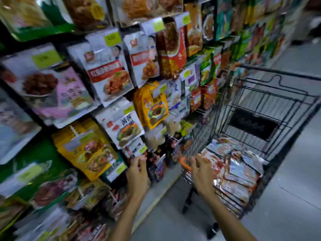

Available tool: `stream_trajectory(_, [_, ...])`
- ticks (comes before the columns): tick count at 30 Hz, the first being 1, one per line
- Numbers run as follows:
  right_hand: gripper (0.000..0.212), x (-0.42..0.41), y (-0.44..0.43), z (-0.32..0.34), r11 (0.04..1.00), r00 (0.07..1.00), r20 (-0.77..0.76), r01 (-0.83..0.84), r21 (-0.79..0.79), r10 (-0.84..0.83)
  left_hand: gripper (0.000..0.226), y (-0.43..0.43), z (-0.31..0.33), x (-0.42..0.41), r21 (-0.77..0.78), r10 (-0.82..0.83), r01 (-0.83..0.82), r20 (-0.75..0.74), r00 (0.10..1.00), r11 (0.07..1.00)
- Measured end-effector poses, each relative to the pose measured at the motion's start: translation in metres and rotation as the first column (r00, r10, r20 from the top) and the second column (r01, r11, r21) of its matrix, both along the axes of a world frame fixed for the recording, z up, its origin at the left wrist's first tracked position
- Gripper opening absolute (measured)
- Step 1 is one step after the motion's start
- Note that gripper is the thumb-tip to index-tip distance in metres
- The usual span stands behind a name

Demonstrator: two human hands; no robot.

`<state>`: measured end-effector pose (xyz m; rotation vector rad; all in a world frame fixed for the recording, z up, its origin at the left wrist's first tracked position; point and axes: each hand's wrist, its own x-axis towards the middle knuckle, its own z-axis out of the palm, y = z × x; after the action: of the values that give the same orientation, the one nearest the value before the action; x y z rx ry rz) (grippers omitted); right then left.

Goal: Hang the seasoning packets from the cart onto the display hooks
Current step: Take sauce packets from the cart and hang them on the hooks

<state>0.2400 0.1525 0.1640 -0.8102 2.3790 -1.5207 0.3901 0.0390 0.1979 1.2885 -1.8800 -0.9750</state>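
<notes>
Head cam, heavy motion blur, so detail is limited. Task status, my read: mid-job, nowhere near done. At right of frame the cart (286, 73) has a big heap of seasoning packets (238, 173) covering its near end, lower right. The far end of the basket looks like bare wire. Neither hand carries a packet that I can see, so I'd call this between hangs: one hand at the rack, one going for stock.

Bottom centre, the left hand (138, 171) is up at the display w/ fingers (140, 158) curled at the lower edge of a small white packet (134, 148). Blur hides whether they pinch it or just touch it, can't tell. Just right of it, the right hand (202, 171) is over the cart's near rim by the orange corner piece (185, 164). Its fingers (194, 160) are apart and loosely bent, nothing in them, short of the heap.

Display fills left + centre, mostly loaded, e.g. white packet w/ red band (111, 72) upper centre and yellow packet (154, 105) mid-frame. A few bare wire display hooks (194, 108) show centre-right, next to the cart. Prob the slots left to fill, can't confirm.

Left to do, est.: basically the whole heap, packet by packet.

No table or bench here; loose stock sits in the cart only. Room = shop aisle, w/ grey floor (286, 206) lower right and a pale ledge (161, 193) along the rack base. More stocked racks run off to upper right.
</notes>
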Motion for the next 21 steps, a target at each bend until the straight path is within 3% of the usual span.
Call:
stream_trajectory(7, [0.03,-0.086,0.069,-0.064,0.949,0.932,0.206,0.266,0.169,-0.298,0.025,0.039,-0.06,-0.141,0.198,-0.445,0.423,0.083,0.891,0.884])
stream_trajectory(21, [0.031,-0.234,0.087,-0.176,0.775,0.687,0.361,0.53,0.343,-0.63,0.027,0.023,-0.169,-0.351,0.338,-0.742,0.662,0.25,0.622,0.669])
